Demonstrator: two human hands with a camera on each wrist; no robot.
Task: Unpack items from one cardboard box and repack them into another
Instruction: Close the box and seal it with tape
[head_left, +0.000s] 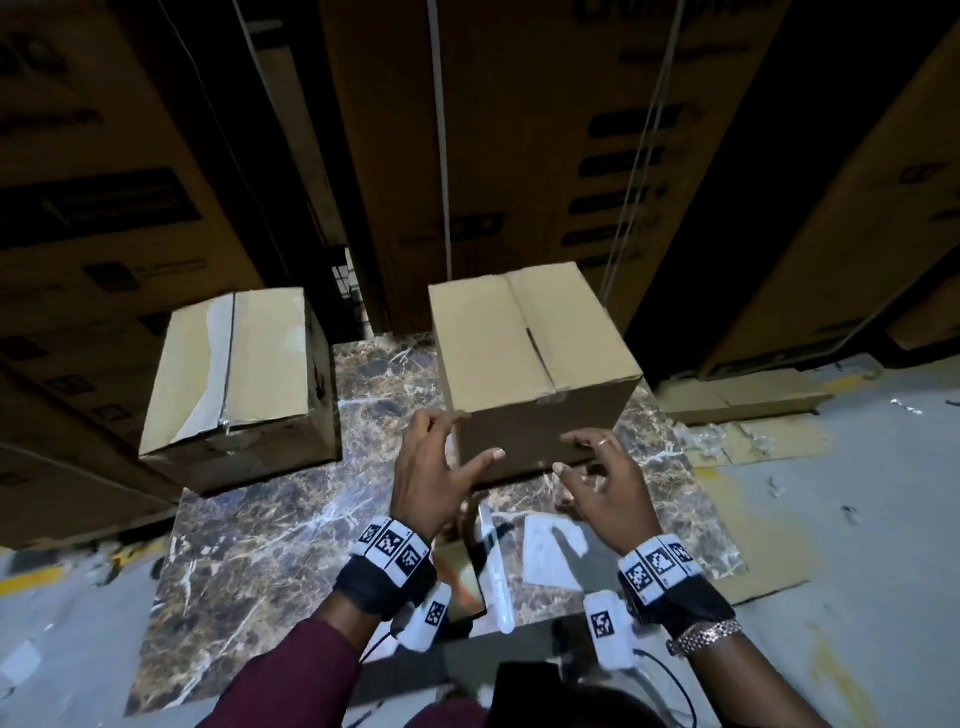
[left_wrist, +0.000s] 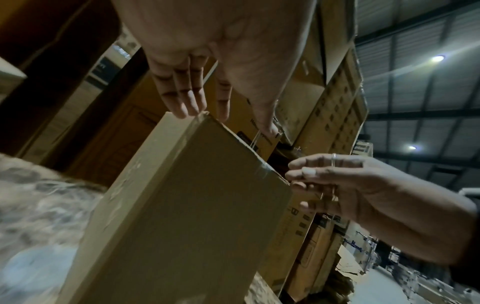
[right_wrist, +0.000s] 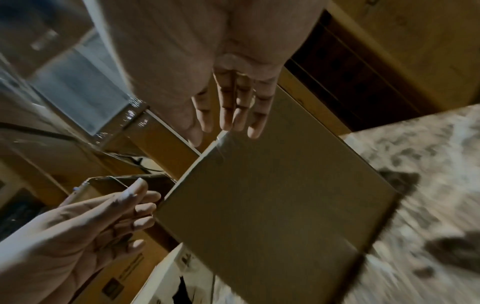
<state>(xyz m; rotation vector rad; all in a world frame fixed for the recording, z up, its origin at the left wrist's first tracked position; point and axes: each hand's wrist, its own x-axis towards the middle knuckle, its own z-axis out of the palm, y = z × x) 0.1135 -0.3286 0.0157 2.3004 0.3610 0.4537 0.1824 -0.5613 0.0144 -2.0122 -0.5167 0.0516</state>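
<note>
Two closed cardboard boxes stand on a marble slab. The right box is plain, with its top flaps shut; the left box has tape remnants along its seam. My left hand hovers open at the near left corner of the right box, fingertips at its top edge. My right hand hovers open before the box's near face, fingers spread, a ring on one. From the left wrist the box fills the middle, with my left fingers at its corner. The right wrist view shows the same box.
Tall printed cartons wall in the back and sides. A white tube-like object, a phone-like slab and a white sheet lie on the marble's near edge. Flattened cardboard covers the grey floor at right.
</note>
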